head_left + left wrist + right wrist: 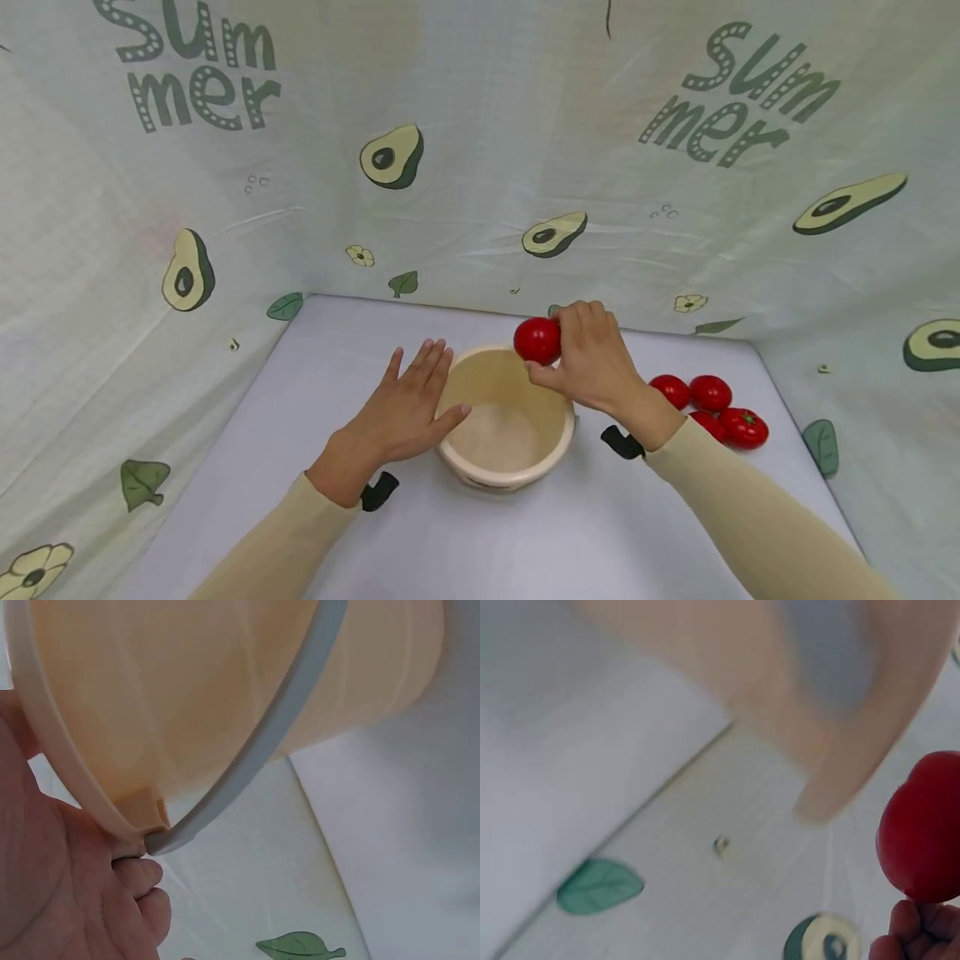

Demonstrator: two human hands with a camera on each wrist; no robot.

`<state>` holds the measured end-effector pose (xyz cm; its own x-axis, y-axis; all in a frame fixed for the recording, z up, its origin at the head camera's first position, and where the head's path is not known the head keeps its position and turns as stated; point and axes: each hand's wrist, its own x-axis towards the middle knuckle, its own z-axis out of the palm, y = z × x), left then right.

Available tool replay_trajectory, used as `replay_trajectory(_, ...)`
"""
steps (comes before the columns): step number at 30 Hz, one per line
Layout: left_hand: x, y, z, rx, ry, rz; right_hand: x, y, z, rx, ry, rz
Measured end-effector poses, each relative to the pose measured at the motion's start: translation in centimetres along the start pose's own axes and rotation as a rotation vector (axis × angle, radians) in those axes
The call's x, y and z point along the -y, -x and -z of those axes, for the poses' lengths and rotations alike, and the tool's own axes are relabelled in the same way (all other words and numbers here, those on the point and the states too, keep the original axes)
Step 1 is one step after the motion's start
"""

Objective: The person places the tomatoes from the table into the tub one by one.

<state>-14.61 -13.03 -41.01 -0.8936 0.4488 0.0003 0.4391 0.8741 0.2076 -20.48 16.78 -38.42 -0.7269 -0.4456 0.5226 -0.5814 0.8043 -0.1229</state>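
Observation:
A cream bucket (pixel 501 478) stands on the white table, its mouth facing up, with no contents visible inside. My left hand (pixel 401 412) rests against the bucket's left rim, fingers straight and thumb spread over the opening. The left wrist view shows the bucket's wall (pixel 165 690) and its grey handle (pixel 277 727) hanging down the side, with the fingertips by the handle's hinge. Between thumb and fingers, my right hand (pixel 596 358) grips a red tomato (pixel 536 340) above the far right part of the rim. That tomato (pixel 928 829) shows at the right wrist view's edge.
Several more red tomatoes (pixel 742 428) lie clustered on the table to the right, partly hidden behind the right forearm. A white cloth (pixel 465 208) printed with avocados and leaves hangs behind and at both sides of the table (pixel 322 358).

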Motion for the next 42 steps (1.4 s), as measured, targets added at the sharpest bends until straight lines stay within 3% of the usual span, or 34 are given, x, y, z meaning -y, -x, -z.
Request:
replay_trajectory(5, 0.1, -0.3, -0.1, -0.011, -0.041, -0.001, 3.1, 1.2, -0.7, 0.042, -0.008, 0.106)
replay_trajectory(11, -0.2, -0.3, -0.4, -0.008, -0.064, 0.017, 4.7, 2.4, -2.2, 0.066, -0.002, 0.168)
replay_trajectory(16, -0.4, -0.4, -0.3, -0.010, -0.091, 0.039, 5.1, 2.6, -3.0, 0.100, 0.016, 0.192)
replay_trajectory(42, -0.6, -0.4, -0.1, 0.004, -0.073, 0.027, 5.1, 2.0, -3.9, 0.307, 0.071, 0.245)
